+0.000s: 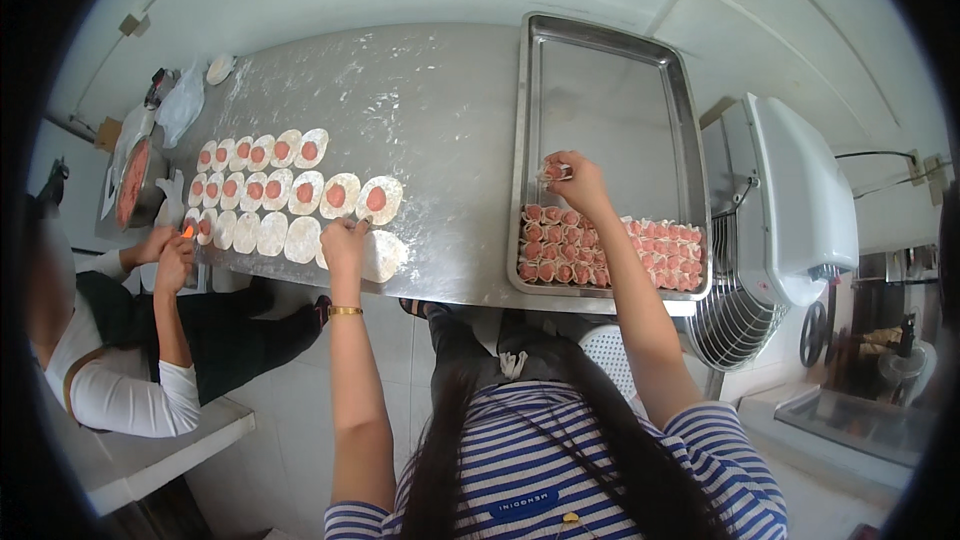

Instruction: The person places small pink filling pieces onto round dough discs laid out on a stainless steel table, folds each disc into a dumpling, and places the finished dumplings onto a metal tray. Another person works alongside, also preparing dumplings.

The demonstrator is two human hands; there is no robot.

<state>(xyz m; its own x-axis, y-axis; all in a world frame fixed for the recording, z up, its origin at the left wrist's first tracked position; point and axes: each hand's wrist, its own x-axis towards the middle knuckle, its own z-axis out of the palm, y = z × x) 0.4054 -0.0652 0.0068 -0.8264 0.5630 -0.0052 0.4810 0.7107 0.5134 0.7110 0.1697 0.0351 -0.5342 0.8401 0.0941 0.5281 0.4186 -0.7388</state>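
Above the metal tray (697, 130), my right hand (578, 180) pinches a small meat-filled dumpling (553, 172). Just below it, packed rows of dumplings with pink filling showing at the top (590, 248) cover the tray's near end. My left hand (346, 242) is over the steel table, its fingertips pressed together at the lower edge of a round dumpling wrapper (391, 190) topped with a ball of pink meat. A plain floured wrapper (384, 256) lies beside that hand. More wrappers (271, 233) stretch leftward in three rows, many with meat on them.
At the left, a co-worker's hands (172, 252) hold an orange-tipped tool near the wrappers. A metal bowl of pink meat (140, 185) stands at the table's left end. Right of the tray is a white machine with a wire guard (790, 200). Flour streaks the steel table (450, 120).
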